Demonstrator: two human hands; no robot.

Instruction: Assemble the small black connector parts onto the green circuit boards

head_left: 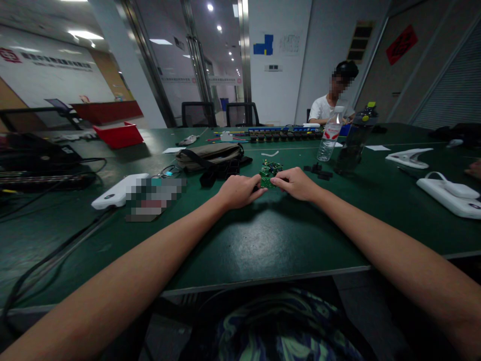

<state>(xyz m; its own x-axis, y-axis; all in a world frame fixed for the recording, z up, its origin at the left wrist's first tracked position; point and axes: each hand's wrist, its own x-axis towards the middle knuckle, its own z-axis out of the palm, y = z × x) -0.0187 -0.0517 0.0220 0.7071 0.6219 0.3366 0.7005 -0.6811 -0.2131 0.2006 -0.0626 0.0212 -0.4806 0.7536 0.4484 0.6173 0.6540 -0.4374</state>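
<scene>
Head view: the left hand [240,191] and the right hand [296,184] are holding one green board [267,182] over the big green table [263,240].
Both arms are stretching forward from the bottom corners, and the hands are nearly meeting, backs up, with the board sitting between them. Each hand is pinching almost closed, thumb and finger on a board edge; the other fingers are curling in. Just behind, a small pile of parts [271,165] is lying, too jumbled to count. Two bottles are standing to the right, one clear bottle [327,144] and one dark bottle [353,145], with some black bits [319,172] lying nearer the right hand. One bag [210,156] is lying beyond the left hand. One other person [326,110] is sitting across the table.
</scene>
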